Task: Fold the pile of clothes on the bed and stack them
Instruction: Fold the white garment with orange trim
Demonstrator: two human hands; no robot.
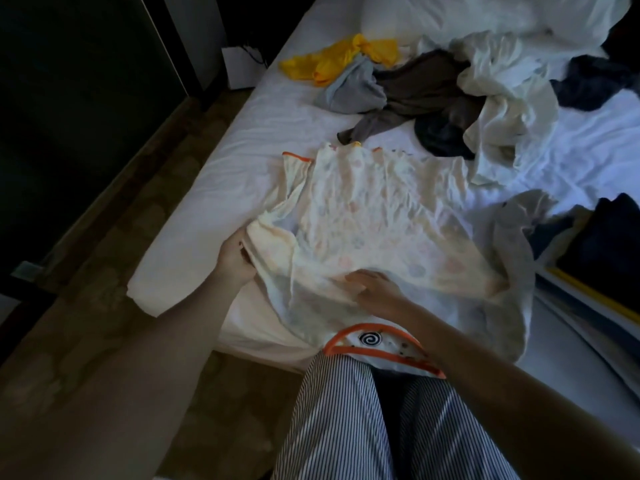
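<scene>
A cream shirt with faint coloured dots and orange trim (pixel 367 220) lies spread near the front edge of the white bed (pixel 214 174); its orange neckline hangs over the edge. My left hand (pixel 235 259) grips the shirt's left side, fingers closed on the cloth. Flat on the shirt's lower middle rests my right hand (pixel 375 287), its fingers apart. Behind the shirt lies the pile: a yellow garment (pixel 332 60), a grey one (pixel 356 88), a brown one (pixel 422 88), a white one (pixel 502 109) and dark ones (pixel 443 136).
A white pillow (pixel 485 15) lies at the back. More dark clothing (pixel 602 237) and a light cloth (pixel 512 244) sit on the right. The brown floor (pixel 114 306) runs along the bed's left side. Striped trousers (pixel 346 420) show below.
</scene>
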